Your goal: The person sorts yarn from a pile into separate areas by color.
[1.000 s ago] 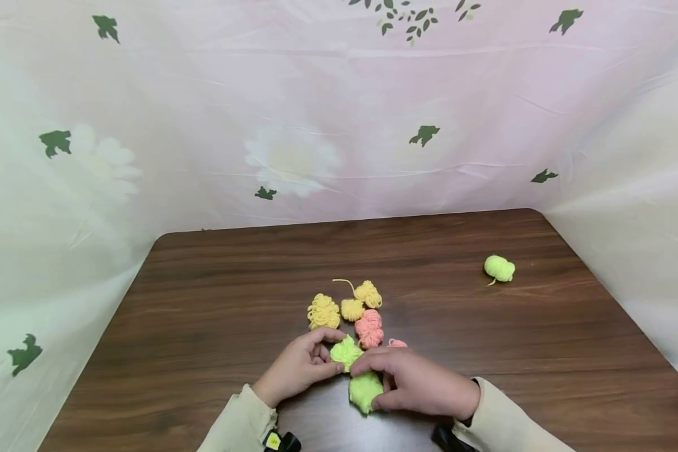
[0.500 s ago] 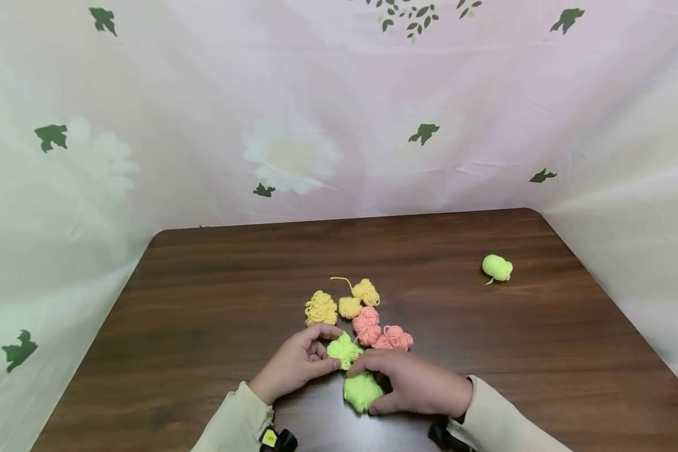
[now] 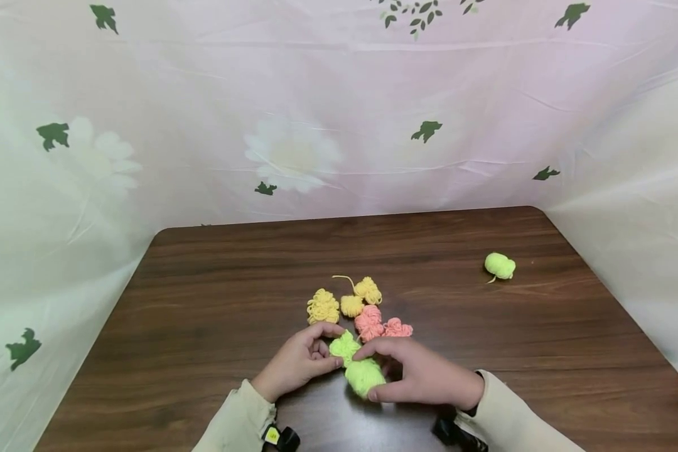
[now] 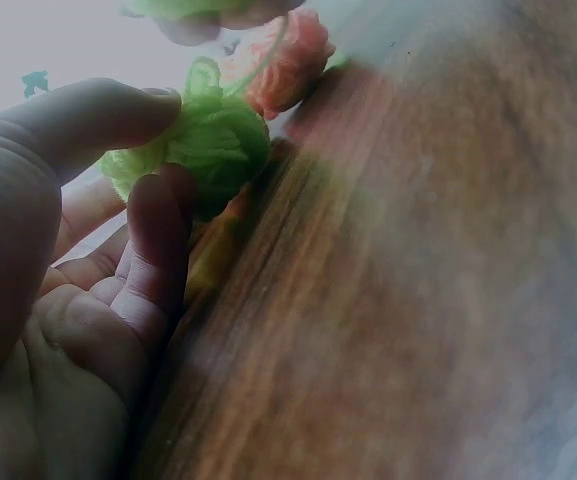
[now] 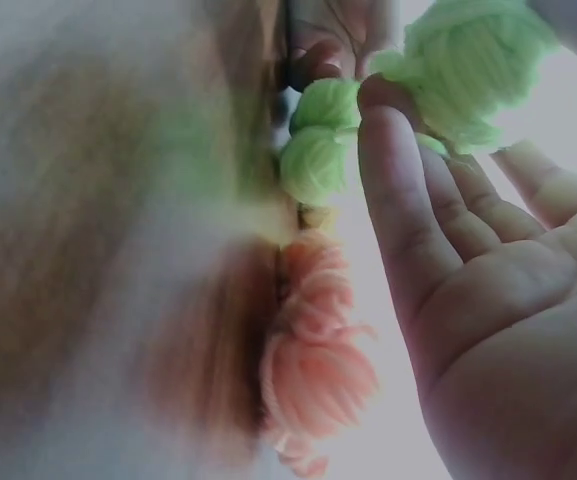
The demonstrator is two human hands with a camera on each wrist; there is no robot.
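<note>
In the head view my left hand (image 3: pixel 299 364) pinches a small lime-green ball of yarn (image 3: pixel 344 347) on the table, and the left wrist view shows thumb and finger on that yarn (image 4: pixel 223 150). My right hand (image 3: pixel 424 375) holds a larger lime-green ball of yarn (image 3: pixel 365 378) between thumb and fingers, right beside the small one. In the right wrist view this larger ball (image 5: pixel 478 72) is raised above the tabletop. Two pink yarn bundles (image 3: pixel 369 322) lie just beyond my hands. Part of the nearer pink one is hidden by my right hand.
Yellow yarn bundles (image 3: pixel 322 307) lie behind the green and pink ones, one with a loose tail. Another lime-green yarn ball (image 3: pixel 500 266) sits far right on the dark wooden table (image 3: pixel 231 270). A printed cloth (image 3: pixel 339 94) hangs behind and at the sides.
The right hand has lifted the larger green yarn ball and shifted slightly away from the person. More of the right-hand pink bundle has come into sight. The left hand has stayed nearly still.
</note>
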